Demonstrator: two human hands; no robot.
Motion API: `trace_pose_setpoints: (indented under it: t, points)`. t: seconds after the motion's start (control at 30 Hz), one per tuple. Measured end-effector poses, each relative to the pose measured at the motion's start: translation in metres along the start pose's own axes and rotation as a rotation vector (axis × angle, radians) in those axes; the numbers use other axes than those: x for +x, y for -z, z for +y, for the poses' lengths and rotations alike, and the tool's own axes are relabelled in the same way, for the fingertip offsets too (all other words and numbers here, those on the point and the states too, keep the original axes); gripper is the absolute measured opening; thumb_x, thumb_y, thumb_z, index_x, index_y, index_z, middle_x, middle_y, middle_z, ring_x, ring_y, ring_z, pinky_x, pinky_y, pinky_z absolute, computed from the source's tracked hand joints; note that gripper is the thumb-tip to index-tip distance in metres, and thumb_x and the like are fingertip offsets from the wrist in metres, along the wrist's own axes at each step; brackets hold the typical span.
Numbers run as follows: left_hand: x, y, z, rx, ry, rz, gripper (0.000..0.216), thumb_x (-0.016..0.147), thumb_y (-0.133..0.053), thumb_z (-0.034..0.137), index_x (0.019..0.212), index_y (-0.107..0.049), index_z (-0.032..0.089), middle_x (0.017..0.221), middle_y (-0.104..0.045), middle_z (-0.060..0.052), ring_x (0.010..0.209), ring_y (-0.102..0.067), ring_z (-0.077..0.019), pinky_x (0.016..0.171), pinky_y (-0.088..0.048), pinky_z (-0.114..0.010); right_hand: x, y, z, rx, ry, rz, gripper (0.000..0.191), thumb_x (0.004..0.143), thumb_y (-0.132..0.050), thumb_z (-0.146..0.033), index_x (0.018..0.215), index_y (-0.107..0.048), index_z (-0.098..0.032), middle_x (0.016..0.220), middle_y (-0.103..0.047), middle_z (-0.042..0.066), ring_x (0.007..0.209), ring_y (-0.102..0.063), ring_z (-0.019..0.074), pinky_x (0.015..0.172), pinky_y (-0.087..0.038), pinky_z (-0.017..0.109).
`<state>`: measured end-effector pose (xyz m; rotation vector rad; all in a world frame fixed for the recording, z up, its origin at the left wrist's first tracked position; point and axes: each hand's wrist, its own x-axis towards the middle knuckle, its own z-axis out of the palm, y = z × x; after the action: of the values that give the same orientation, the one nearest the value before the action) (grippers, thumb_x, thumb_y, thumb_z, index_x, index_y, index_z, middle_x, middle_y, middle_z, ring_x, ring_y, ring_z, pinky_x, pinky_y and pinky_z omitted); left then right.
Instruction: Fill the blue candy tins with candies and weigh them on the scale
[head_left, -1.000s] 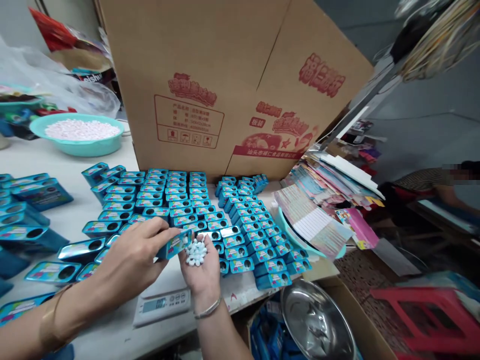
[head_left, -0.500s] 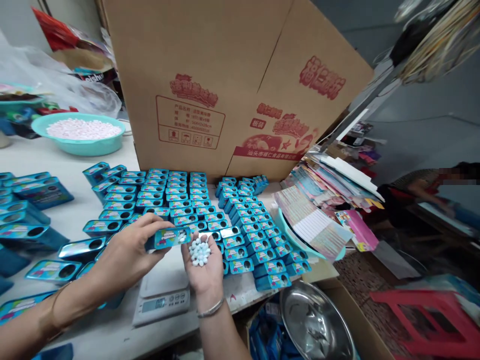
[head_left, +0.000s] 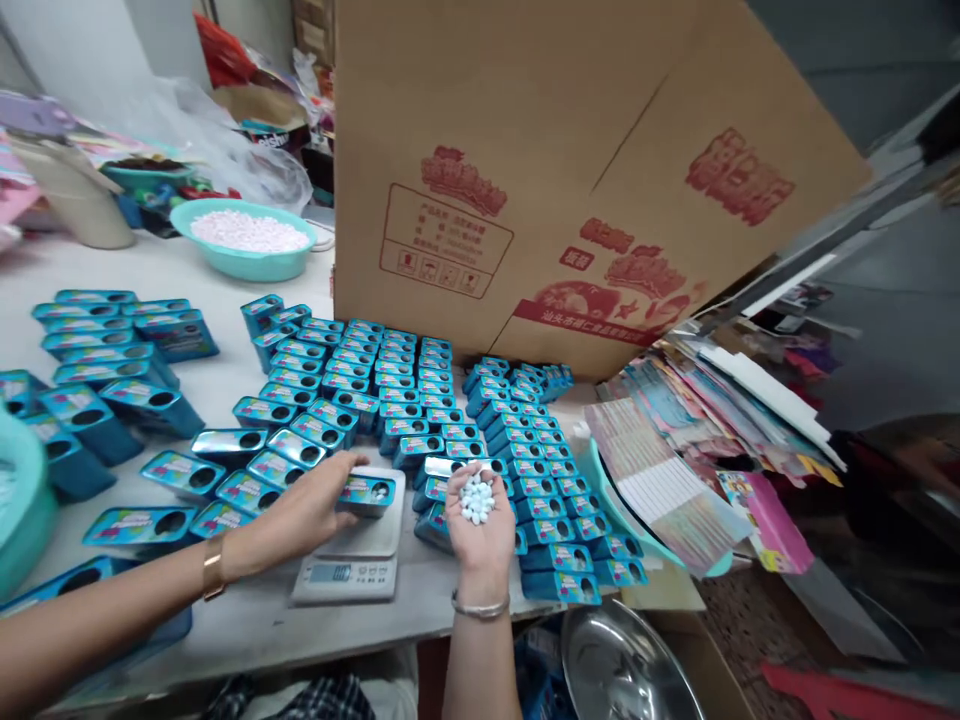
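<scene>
My left hand (head_left: 319, 505) grips a blue tin (head_left: 367, 492) by its end, fingers on one side and thumb on the other. A few white candies show in the tin's round hole. The tin is over the pan of a white digital scale (head_left: 349, 578); I cannot tell whether it touches. Palm up and cupped, my right hand (head_left: 484, 545) carries a heap of small white candies (head_left: 477, 498). It is to the right of the scale, in front of rows of blue tins (head_left: 442, 415). More tins (head_left: 259, 492) stand left of the scale, most with open holes.
A large cardboard box (head_left: 540, 120) stands behind the rows. A turquoise basin (head_left: 247, 262) of pale candies is at the back left, another basin (head_left: 22, 500) at the left edge. Papers (head_left: 667, 450) lie to the right. A metal bowl (head_left: 626, 660) sits below the table edge.
My left hand has moved the tin away from my right palm and over the scale pan. My right hand still holds the candies. The camera view has turned left.
</scene>
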<state>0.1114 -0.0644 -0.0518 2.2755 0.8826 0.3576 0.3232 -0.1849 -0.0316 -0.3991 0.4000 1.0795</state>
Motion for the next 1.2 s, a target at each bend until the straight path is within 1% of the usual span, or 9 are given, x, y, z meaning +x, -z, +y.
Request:
trace_pose_setpoints:
  t: [0.07,0.13,0.27,0.4,0.6,0.83,1.03,1.13,1.2]
  points:
    - [-0.009,0.016,0.003,0.071,-0.092,0.052,0.079,0.073,-0.067,0.028,0.145,-0.035,0.021,0.149,-0.045,-0.013,0.137,-0.044,-0.0312,0.112,-0.039,-0.044,-0.001,0.001,-0.005,-0.043,0.031,0.0,0.019,0.088,-0.049,-0.016,0.071,-0.057,-0.02,0.078,-0.064,0.0,0.077,-0.064,0.0107,0.066,-0.053,0.024]
    - [-0.016,0.039,0.005,0.133,-0.146,0.098,0.088,0.08,-0.066,0.038,0.153,-0.019,0.024,0.158,-0.031,-0.013,0.144,-0.033,-0.032,0.117,-0.033,-0.048,-0.002,0.003,-0.01,-0.107,0.06,-0.049,0.015,0.085,-0.052,-0.014,0.072,-0.056,-0.02,0.078,-0.063,-0.001,0.073,-0.062,0.01,0.063,-0.052,0.022]
    - [-0.024,0.078,0.003,0.197,-0.144,0.163,0.09,0.084,-0.062,0.051,0.154,-0.011,0.026,0.159,-0.027,-0.013,0.145,-0.03,-0.0329,0.116,-0.032,-0.053,-0.004,0.005,-0.016,-0.154,0.05,-0.184,0.013,0.08,-0.058,-0.009,0.075,-0.052,-0.02,0.072,-0.056,-0.005,0.063,-0.055,0.006,0.055,-0.047,0.015]
    - [-0.026,0.089,-0.008,0.223,-0.151,0.219,0.089,0.084,-0.062,0.049,0.154,-0.01,0.029,0.158,-0.028,-0.011,0.145,-0.03,-0.0328,0.117,-0.031,-0.053,-0.003,0.005,-0.014,-0.151,0.018,-0.2,0.016,0.079,-0.059,-0.009,0.077,-0.048,-0.02,0.07,-0.052,-0.007,0.061,-0.053,0.0049,0.053,-0.044,0.013]
    - [-0.025,0.076,-0.015,0.259,-0.208,0.13,0.083,0.086,-0.061,0.049,0.153,-0.018,0.026,0.153,-0.036,-0.012,0.14,-0.035,-0.0336,0.112,-0.037,-0.051,-0.001,0.003,-0.012,-0.097,-0.05,-0.247,0.02,0.079,-0.061,-0.008,0.079,-0.045,-0.021,0.07,-0.054,-0.007,0.06,-0.052,0.0043,0.049,-0.041,0.011]
    - [-0.011,0.058,-0.002,0.292,-0.317,0.031,0.068,0.085,-0.062,0.037,0.146,-0.035,0.022,0.143,-0.047,-0.012,0.132,-0.042,-0.0282,0.109,-0.038,-0.042,-0.002,0.002,-0.011,-0.092,-0.08,-0.279,0.02,0.082,-0.059,-0.01,0.079,-0.042,-0.022,0.069,-0.052,-0.007,0.057,-0.049,0.0041,0.043,-0.035,0.011]
    - [0.005,0.026,0.014,0.395,-0.323,-0.074,0.074,0.075,-0.068,0.029,0.142,-0.039,0.016,0.138,-0.051,-0.016,0.129,-0.044,-0.033,0.109,-0.032,-0.051,-0.002,0.003,-0.008,-0.158,-0.065,-0.325,0.02,0.084,-0.057,-0.01,0.078,-0.042,-0.021,0.069,-0.049,-0.007,0.055,-0.046,0.0038,0.042,-0.032,0.01]
    - [0.009,0.009,0.021,0.417,-0.319,-0.162,0.05,0.074,-0.063,0.019,0.122,-0.055,0.012,0.115,-0.064,-0.016,0.113,-0.055,-0.0324,0.109,-0.03,-0.057,-0.001,0.005,-0.006,-0.235,-0.08,-0.358,0.019,0.085,-0.055,-0.009,0.077,-0.043,-0.021,0.069,-0.046,-0.007,0.055,-0.044,0.004,0.043,-0.032,0.01]
    - [0.012,0.012,0.023,0.405,-0.316,-0.167,0.033,0.074,-0.059,0.014,0.107,-0.061,0.015,0.1,-0.068,-0.011,0.099,-0.061,-0.0275,0.106,-0.036,-0.052,0.0,0.008,-0.009,-0.254,-0.094,-0.357,0.02,0.085,-0.054,-0.008,0.076,-0.043,-0.021,0.068,-0.044,-0.007,0.055,-0.043,0.0049,0.043,-0.032,0.011]
